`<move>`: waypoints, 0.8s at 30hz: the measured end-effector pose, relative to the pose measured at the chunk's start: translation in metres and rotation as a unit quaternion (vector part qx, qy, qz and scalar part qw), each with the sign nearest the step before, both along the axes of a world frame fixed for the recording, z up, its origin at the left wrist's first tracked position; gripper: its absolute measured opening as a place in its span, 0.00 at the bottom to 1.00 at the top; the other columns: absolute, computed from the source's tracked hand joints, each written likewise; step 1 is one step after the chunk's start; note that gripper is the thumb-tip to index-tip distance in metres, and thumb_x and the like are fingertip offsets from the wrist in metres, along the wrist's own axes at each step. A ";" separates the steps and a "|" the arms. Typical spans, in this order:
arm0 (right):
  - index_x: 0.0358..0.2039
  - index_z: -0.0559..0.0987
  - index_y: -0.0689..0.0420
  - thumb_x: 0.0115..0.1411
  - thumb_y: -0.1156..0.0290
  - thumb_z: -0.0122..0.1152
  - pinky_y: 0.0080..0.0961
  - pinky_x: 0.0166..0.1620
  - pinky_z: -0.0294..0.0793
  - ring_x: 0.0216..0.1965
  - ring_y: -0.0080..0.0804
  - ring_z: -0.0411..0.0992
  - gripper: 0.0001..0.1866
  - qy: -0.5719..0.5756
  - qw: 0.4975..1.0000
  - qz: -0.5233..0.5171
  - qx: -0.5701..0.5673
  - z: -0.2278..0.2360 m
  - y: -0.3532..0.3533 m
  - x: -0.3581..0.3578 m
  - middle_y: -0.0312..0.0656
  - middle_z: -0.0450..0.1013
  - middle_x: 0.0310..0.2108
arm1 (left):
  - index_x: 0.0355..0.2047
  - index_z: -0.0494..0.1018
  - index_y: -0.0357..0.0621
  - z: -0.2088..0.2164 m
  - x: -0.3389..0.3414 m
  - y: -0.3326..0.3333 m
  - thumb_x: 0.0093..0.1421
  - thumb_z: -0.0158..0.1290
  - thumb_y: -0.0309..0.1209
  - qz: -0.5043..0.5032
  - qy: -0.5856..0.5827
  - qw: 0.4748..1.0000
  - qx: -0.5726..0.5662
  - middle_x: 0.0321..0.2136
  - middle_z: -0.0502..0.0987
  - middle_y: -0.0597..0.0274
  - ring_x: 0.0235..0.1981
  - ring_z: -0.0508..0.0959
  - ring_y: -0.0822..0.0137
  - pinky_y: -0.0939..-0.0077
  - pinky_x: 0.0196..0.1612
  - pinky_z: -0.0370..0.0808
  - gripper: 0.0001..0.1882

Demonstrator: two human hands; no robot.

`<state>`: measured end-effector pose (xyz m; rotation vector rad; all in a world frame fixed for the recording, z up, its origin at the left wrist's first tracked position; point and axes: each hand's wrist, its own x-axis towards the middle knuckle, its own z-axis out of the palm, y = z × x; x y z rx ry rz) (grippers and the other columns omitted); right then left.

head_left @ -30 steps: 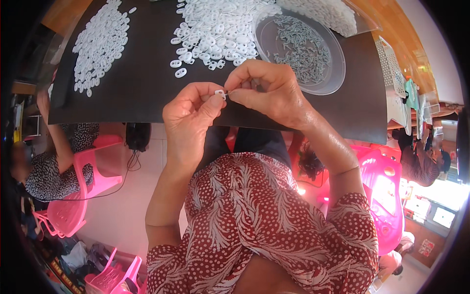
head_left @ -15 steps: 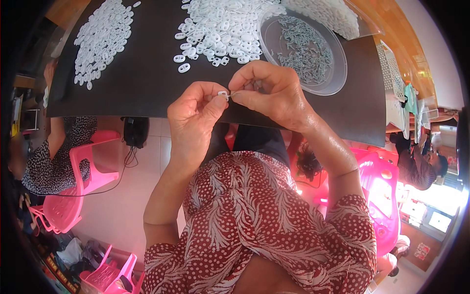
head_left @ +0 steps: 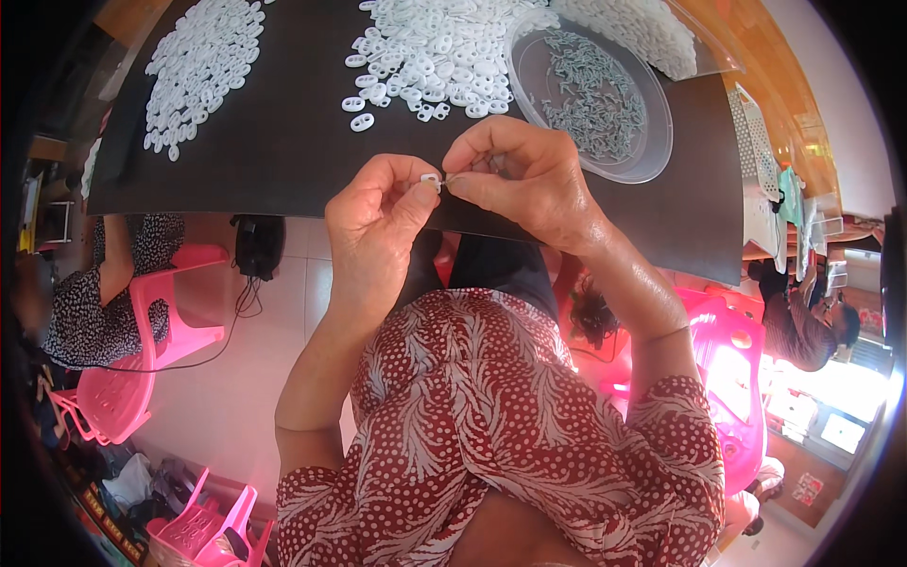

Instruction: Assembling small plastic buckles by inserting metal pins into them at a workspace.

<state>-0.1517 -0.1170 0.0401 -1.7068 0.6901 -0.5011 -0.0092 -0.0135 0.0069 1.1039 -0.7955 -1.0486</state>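
Between its thumb and forefinger my left hand pinches a small white plastic piece with a hole in it. Thumb and fingertips of my right hand are closed right beside that piece, on something thin and too small to make out. Both hands are raised over the near edge of the dark table. Beyond them lies a heap of white oval two-holed plastic pieces. A round clear tub at the right contains many tiny grey-green, screw-like parts.
Another pile of white oval pieces lies at the far left. A clear tray with white parts stands at the back right. Pink plastic chairs are on the left, near a seated person in a patterned dress. A pink chair is at my right.
The view has shifted slightly, so the table and piles sit a little differently in it. My hands keep nearly the same pinch on the white piece.
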 end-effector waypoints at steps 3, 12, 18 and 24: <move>0.33 0.77 0.64 0.53 0.81 0.63 0.14 0.37 0.71 0.32 0.15 0.69 0.07 -0.007 1.000 -0.005 -0.005 0.000 0.000 0.000 0.33 0.73 0.30 | 0.35 0.72 0.34 0.001 0.001 0.001 0.60 0.52 0.23 -0.003 0.007 1.000 0.008 0.29 0.73 0.70 0.29 0.68 0.82 0.89 0.33 0.66 0.04; 0.34 0.77 0.64 0.53 0.81 0.63 0.14 0.37 0.71 0.32 0.15 0.70 0.07 -0.001 1.000 -0.001 0.008 0.000 0.002 0.001 0.34 0.73 0.30 | 0.32 0.73 0.37 -0.003 -0.003 0.000 0.59 0.55 0.29 0.018 0.020 1.000 -0.003 0.25 0.73 0.70 0.25 0.66 0.82 0.90 0.27 0.60 0.07; 0.33 0.77 0.64 0.53 0.81 0.63 0.14 0.36 0.70 0.32 0.15 0.69 0.07 0.002 1.000 -0.002 0.015 -0.001 0.003 0.001 0.33 0.73 0.30 | 0.34 0.72 0.35 -0.004 -0.001 0.001 0.61 0.52 0.24 -0.001 -0.004 1.000 0.003 0.27 0.73 0.70 0.27 0.68 0.82 0.89 0.31 0.66 0.04; 0.33 0.78 0.63 0.53 0.80 0.63 0.13 0.36 0.70 0.32 0.14 0.69 0.06 0.009 1.000 -0.003 0.010 -0.002 0.004 0.001 0.33 0.73 0.30 | 0.32 0.71 0.35 0.001 -0.007 0.001 0.62 0.50 0.23 0.007 0.027 1.000 0.011 0.26 0.72 0.68 0.24 0.69 0.80 0.86 0.26 0.67 0.03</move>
